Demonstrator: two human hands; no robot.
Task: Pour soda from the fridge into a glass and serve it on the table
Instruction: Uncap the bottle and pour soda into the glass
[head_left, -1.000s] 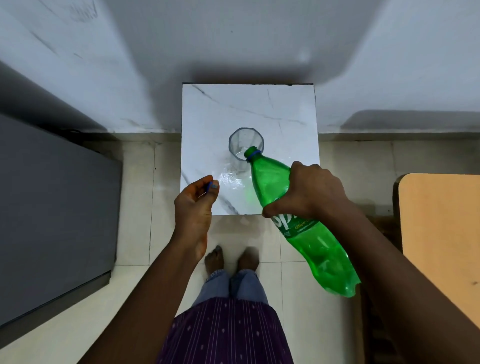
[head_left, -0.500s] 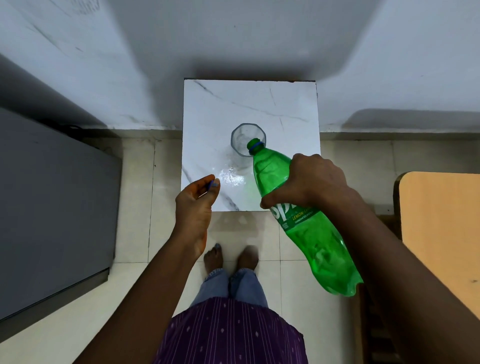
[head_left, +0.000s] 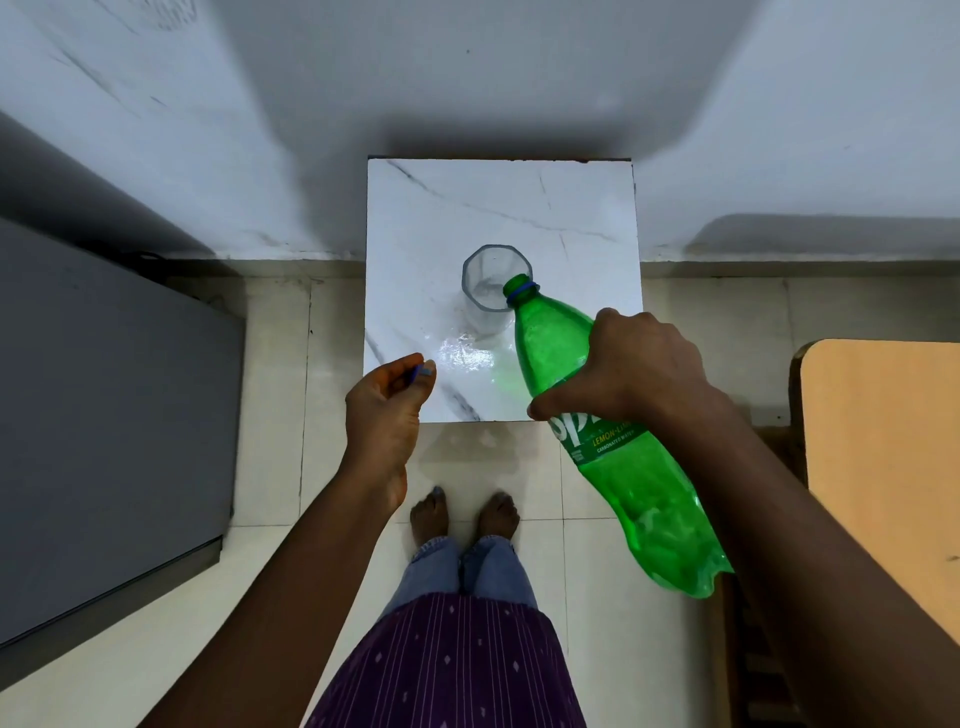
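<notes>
white marble-top table (head_left: 587, 208), against the wall. green soda bottle (head_left: 613, 447), uncapped, tilted, mouth at the rim of the glass (head_left: 493, 283) standing mid-table. right hand (head_left: 631, 366), fingers wrapped round the bottle's shoulder. left hand (head_left: 387, 410), fingertips pinching the blue cap (head_left: 420, 372) over the table's near edge.

both arms outstretched, right hand (head_left: 631, 366) clenched, left hand (head_left: 387, 402) pinched

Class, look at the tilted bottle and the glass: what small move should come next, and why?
Probably tip the bottle a little further. Its open mouth sits over the rim of the glass, held by the right hand; the glass looks nearly empty. The left hand holds the cap.
</notes>
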